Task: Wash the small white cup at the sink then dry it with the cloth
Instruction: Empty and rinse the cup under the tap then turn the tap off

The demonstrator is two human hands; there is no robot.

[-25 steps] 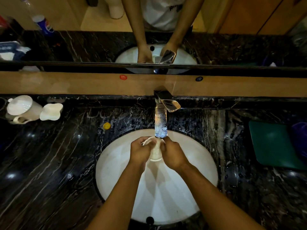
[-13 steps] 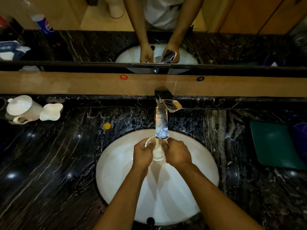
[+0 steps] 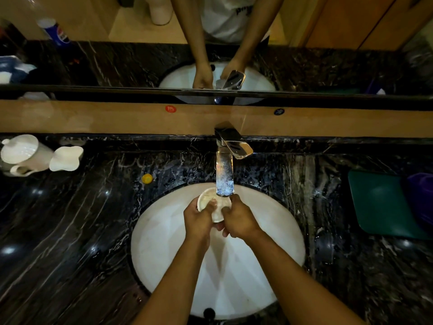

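The small white cup (image 3: 216,207) is held over the white oval sink (image 3: 164,242), right under the spout of the chrome tap (image 3: 225,177). My left hand (image 3: 198,220) grips its left side, with fingers reaching over the rim into the cup. On the right side, my right hand (image 3: 239,219) clasps the cup's body. The cup's mouth tilts up and to the left. A purple cloth (image 3: 421,198) lies on a green mat (image 3: 379,205) at the right of the counter.
The sink is set in a black marble counter (image 3: 70,231). A white jug (image 3: 21,156) and a white wavy dish (image 3: 66,158) stand at the far left. A small yellow object (image 3: 147,178) lies near the sink's rim. A mirror runs along the back.
The cup has turned so its open mouth shows more, up and left. My left fingers have moved over the rim into it. Both hands stay under the tap.
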